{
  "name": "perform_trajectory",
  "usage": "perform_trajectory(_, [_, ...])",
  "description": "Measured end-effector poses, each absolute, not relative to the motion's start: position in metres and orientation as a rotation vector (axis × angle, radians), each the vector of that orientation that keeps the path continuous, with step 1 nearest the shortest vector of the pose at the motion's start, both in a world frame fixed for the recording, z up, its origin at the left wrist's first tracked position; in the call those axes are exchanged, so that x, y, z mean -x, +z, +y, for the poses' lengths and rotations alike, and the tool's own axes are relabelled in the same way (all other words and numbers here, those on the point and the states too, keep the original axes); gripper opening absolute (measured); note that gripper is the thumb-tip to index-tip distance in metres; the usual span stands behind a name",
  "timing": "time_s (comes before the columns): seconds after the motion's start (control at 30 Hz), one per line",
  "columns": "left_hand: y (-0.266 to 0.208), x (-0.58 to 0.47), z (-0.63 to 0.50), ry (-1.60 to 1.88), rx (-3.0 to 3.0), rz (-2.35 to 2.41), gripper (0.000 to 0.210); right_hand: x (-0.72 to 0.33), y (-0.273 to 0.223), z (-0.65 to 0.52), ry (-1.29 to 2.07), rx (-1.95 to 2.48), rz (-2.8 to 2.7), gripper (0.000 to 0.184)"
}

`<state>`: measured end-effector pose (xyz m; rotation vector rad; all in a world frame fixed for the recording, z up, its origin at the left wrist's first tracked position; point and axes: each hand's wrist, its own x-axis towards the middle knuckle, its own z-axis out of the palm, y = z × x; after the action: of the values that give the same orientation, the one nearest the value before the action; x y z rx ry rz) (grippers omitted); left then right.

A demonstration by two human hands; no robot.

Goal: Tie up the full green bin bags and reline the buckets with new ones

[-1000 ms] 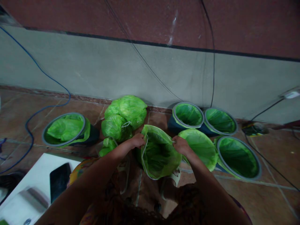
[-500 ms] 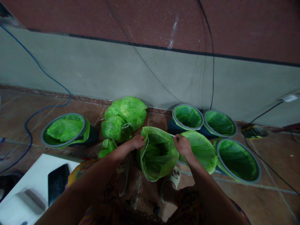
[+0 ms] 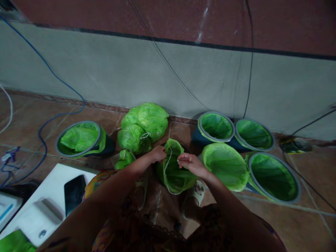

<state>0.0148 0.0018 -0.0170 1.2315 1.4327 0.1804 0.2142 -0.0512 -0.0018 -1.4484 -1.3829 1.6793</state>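
Between my feet stands a green drawstring trash bag [image 3: 180, 180], its mouth facing up, with a white string along the rim. My left hand [image 3: 158, 154] is closed on the left side of the bag's rim. On the opposite side, my right hand [image 3: 193, 164] pinches the white drawstring over the mouth, thumb and fingertips together. The bag's lower part is in shadow, and a dark bin rim seems to show behind it. Just right of my right hand is a bin lined with a green bag [image 3: 225, 166], the liner folded over its rim.
Three more lined bins [image 3: 216, 126] stand at the right. Filled green bags [image 3: 147, 122] lie by the wall [image 3: 110, 70]. Another bin [image 3: 78, 140] is at the left, near a blue cable [image 3: 44, 120]. A phone [image 3: 75, 194] rests on a white surface [image 3: 56, 176] at lower left.
My right hand has moved left, toward my left hand, drawing the string in. The bag's mouth has become narrower. My left hand keeps its hold, and the view has shifted slightly.
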Motion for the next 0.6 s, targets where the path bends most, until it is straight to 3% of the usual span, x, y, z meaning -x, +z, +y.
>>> perform_trajectory(0.23, [-0.014, -0.026, -0.001, 0.203, -1.197, 1.473, 0.013, -0.186, -0.03, -0.069, 1.74, 1.506, -1.423, 0.042])
perform_trajectory(0.43, [-0.015, -0.033, -0.004, 0.217, -1.141, 1.438, 0.008, -0.181, -0.04, -0.068, 1.657, 1.523, -1.664, 0.026])
perform_trajectory(0.6, [-0.01, -0.027, -0.001, 0.181, -1.188, 1.481, 0.009, -0.189, -0.032, -0.063, 1.499, 1.627, -1.915, 0.03])
